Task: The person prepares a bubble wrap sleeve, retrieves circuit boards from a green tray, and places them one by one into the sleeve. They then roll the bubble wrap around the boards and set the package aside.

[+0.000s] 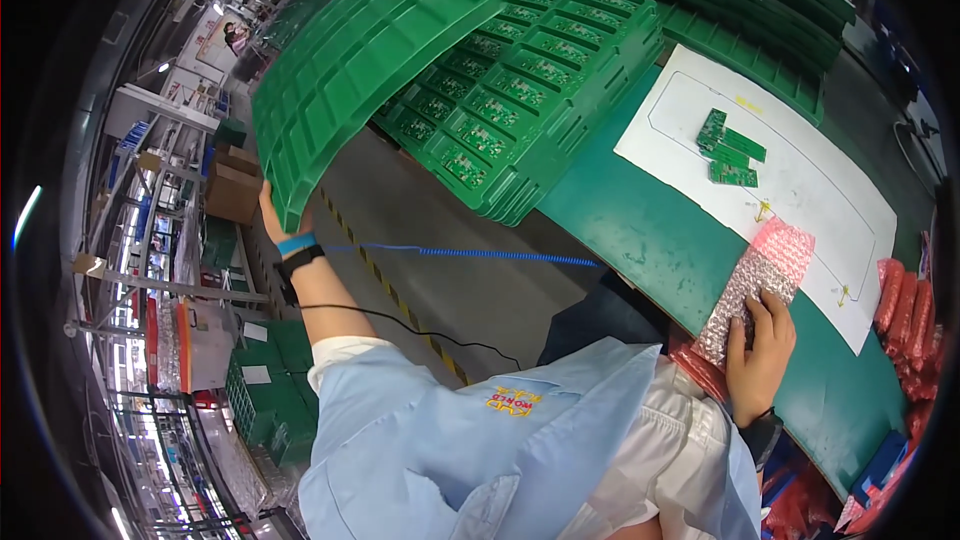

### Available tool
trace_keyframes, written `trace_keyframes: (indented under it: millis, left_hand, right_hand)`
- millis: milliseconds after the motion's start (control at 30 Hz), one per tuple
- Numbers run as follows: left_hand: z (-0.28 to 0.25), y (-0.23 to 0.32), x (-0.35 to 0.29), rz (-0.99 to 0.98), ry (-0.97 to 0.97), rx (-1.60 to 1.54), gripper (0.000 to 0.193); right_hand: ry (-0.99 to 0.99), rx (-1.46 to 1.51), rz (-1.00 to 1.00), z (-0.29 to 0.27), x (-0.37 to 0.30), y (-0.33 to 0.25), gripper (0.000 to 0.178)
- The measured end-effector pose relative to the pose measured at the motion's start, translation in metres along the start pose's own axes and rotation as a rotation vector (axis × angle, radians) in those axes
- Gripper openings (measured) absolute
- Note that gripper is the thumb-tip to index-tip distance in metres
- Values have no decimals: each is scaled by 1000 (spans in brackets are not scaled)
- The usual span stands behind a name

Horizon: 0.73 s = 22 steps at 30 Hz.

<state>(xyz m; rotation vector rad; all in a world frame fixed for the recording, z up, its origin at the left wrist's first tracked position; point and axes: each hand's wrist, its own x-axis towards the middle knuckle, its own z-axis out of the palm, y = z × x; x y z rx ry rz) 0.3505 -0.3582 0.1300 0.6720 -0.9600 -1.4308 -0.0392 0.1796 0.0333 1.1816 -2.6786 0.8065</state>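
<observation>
My left hand (273, 217), with a blue band and a dark strap at the wrist, grips the lower corner of a green plastic tray (370, 55). That tray is tilted up at the left of a stack of green trays (578, 130), overlapping its left side. Rows of small circuit boards (487, 141) fill the pockets of the top tray in the stack. On the table my right hand (762, 350) lies over a bubble-wrap bag (757, 275), fingers bent and thumb against it. Several loose green circuit boards (735, 172) rest on a white sheet (815, 180) beyond the bag.
The green-topped table (590, 205) runs along my right. More stacked green trays (745, 0) stand at the far right. Red bubble-wrap bundles (905, 310) lie at the right edge. A coiled blue cord (500, 256) crosses the gap above the floor, with a black cord (430, 330) nearer me.
</observation>
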Motion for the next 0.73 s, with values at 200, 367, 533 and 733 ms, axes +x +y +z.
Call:
trace_keyframes:
  millis: [200, 367, 533, 733]
  left_hand:
    - [-31, -41, 38, 89, 343, -184, 35]
    - [-38, -67, 156, 152, 198, -114, 33]
    - [29, -108, 218, -40, 183, -341, 33]
    - [66, -147, 260, -343, -28, 265, 44]
  right_hand:
    - [7, -46, -2, 1, 2, -3, 27]
    - [-11, -25, 31, 3, 2, -4, 26]
    - [1, -60, 37, 8, 0, -4, 25]
    - [-12, -71, 82, 9, 1, -3, 28]
